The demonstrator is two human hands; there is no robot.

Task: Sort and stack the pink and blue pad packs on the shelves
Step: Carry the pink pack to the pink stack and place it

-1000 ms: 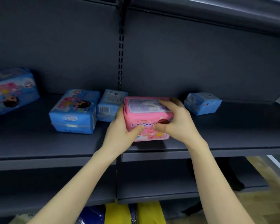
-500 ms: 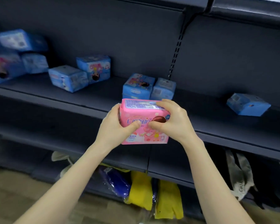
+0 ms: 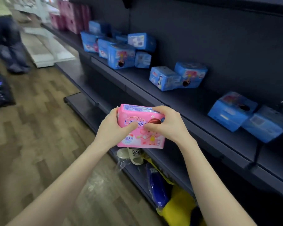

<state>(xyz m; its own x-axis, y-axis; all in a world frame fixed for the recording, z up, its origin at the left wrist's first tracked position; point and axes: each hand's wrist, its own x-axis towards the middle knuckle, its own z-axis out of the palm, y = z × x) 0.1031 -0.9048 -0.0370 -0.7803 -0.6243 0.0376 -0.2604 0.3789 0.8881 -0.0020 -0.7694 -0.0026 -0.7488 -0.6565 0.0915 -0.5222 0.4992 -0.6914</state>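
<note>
Pink pad pack (image 3: 142,137) is hanging in the air just in front of the shelf's (image 3: 194,101) front edge, resting on nothing. The left hand (image 3: 114,128) is gripping its left end and the right hand (image 3: 167,126) its right end. Fingers are curling over the top and both thumbs are pressing on the printed face, so both hands are clamped on the one pack.

A second ago the pack was sitting at the front of the shelf in this same two-handed grip. It is now coming away from the shelf, and the view is swinging left along it. That is bringing a pink stack (image 3: 72,15) into sight at the far left end of the shelf, blurred but plainly pink. As I judge it, the work is passing from pick-up to carry, with that stack the likely goal.

On the shelf, blue pad packs (image 3: 121,57) are lying in loose groups, some tilted and none neatly stacked, so much sorting is still waiting. Below the shelf, a pale slipper (image 3: 134,155), a blue bundle (image 3: 157,190) and a yellow bag (image 3: 180,201) are lying on the lowest tier. Out from the shelf, another person's legs (image 3: 8,51) are standing on the wooden floor (image 3: 39,128).
</note>
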